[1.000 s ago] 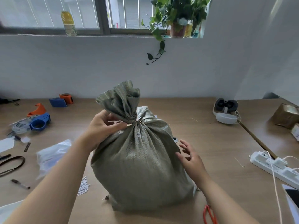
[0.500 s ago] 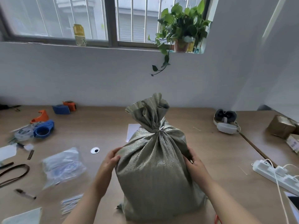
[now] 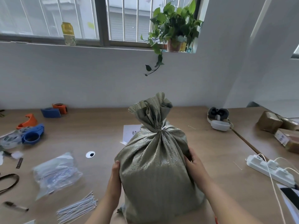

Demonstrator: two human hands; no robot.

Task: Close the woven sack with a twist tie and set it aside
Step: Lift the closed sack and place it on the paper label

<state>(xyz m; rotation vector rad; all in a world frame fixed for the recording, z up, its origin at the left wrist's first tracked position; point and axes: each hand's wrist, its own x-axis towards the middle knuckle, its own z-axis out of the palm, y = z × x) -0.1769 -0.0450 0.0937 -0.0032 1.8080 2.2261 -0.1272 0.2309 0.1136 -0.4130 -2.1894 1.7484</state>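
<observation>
A grey-green woven sack [image 3: 155, 172] stands upright on the wooden table [image 3: 218, 151], its neck gathered and bound by a white twist tie [image 3: 163, 128]. The ruffled mouth fans out above the tie. My left hand [image 3: 115, 177] presses flat against the sack's left side. My right hand [image 3: 193, 165] clasps its right side, fingers wrapped round the back. The sack's base is partly hidden by my forearms.
A pile of loose white twist ties [image 3: 77, 207] and a clear plastic bag [image 3: 55, 173] lie at left. Tape dispensers [image 3: 32, 135] sit further left. A white sheet of paper [image 3: 131, 133] lies behind the sack. A power strip [image 3: 270, 170], a headset [image 3: 218, 120] and brown parcels [image 3: 270, 122] are on the right.
My left hand has left the sack's neck and dropped to its left side. Both hands now hold the body, and the sack has shifted right and away from me.
</observation>
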